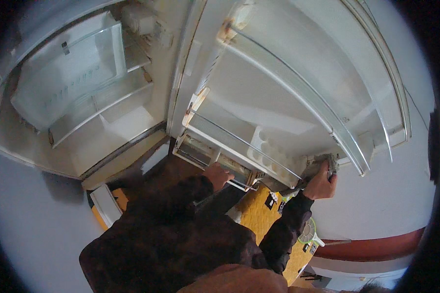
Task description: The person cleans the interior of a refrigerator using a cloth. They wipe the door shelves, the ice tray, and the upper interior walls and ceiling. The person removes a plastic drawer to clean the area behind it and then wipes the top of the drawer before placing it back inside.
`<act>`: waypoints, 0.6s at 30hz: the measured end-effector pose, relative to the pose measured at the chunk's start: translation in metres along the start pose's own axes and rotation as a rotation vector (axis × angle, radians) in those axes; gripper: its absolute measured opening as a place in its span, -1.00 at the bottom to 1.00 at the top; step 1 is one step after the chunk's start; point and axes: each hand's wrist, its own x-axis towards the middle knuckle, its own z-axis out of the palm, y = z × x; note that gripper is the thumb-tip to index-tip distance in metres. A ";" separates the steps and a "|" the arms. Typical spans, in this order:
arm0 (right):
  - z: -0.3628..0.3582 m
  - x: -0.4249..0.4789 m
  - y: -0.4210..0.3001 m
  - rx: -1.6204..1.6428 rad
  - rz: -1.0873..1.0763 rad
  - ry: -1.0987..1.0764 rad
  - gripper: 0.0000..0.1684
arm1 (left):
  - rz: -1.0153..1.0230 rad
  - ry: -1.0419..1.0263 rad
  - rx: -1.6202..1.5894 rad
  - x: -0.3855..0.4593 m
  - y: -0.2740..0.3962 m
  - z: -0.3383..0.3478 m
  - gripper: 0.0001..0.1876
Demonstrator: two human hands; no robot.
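A refrigerator door stands open in front of me, its inner side towards me. My left hand grips the front of the lowest door rack, which has brownish stains. A grey cloth is bunched in my right hand, against the outer end of the door shelf above. That middle shelf has a thin metal rail and holds a white egg tray with round hollows. Higher up, a clear upper door shelf shows rust-coloured stains at its hinge-side bracket.
The fridge compartment at left holds a clear drawer and glass shelves. Behind my right arm lie a yellow quilted cover and a green-rimmed electric fly swatter. A white box-like object stands at lower left.
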 end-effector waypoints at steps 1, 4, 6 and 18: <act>-0.001 -0.003 -0.001 -0.007 0.008 -0.012 -0.68 | 0.025 0.008 -0.019 0.000 -0.003 0.006 -0.70; -0.004 -0.005 -0.002 -0.020 0.011 -0.051 -0.70 | 0.047 -0.047 -0.055 0.006 -0.001 0.007 -0.72; -0.007 0.002 0.016 -0.031 -0.009 -0.079 -0.71 | 0.022 -0.051 -0.069 0.004 0.005 0.001 -0.73; -0.073 -0.019 0.018 0.389 0.194 0.020 -0.72 | 0.201 0.252 -0.250 -0.009 0.002 -0.013 -0.59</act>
